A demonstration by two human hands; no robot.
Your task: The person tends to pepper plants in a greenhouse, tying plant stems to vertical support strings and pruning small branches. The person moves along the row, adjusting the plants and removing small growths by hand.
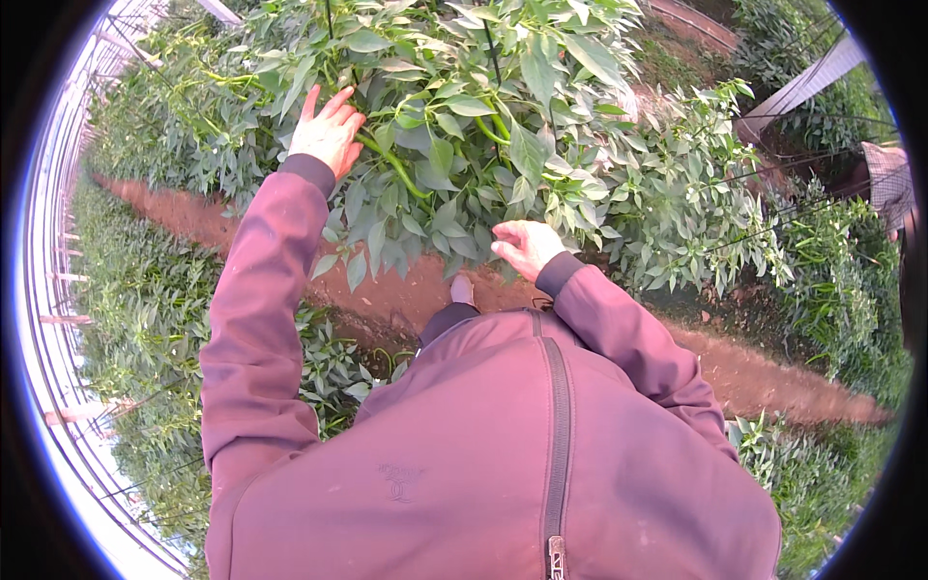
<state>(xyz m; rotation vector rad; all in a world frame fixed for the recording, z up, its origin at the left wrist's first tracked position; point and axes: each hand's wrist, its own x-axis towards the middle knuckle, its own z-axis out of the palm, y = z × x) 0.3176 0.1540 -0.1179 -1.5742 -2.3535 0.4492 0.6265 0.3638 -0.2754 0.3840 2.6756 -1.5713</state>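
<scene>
Pepper plants (464, 145) with dense green leaves rise before me. My left hand (330, 134) reaches into the upper left foliage, fingers spread against the leaves; nothing shows in its grasp, though some fingertips are close to stems. A long, thin green pepper (399, 174) hangs just right of it, and another green pepper (499, 125) sits farther right among the leaves. Low at the plants' near edge is my right hand (528, 248), its fingers loosely curled and apart, with no object visible in it.
A bare soil path (377, 290) runs beneath me between plant rows, with my shoe (462, 288) on it. Dark vertical strings (493, 51) pass through the foliage. At the far right stands another person, partly seen by a checked sleeve (888, 177). A pale post (805, 87) slants at upper right.
</scene>
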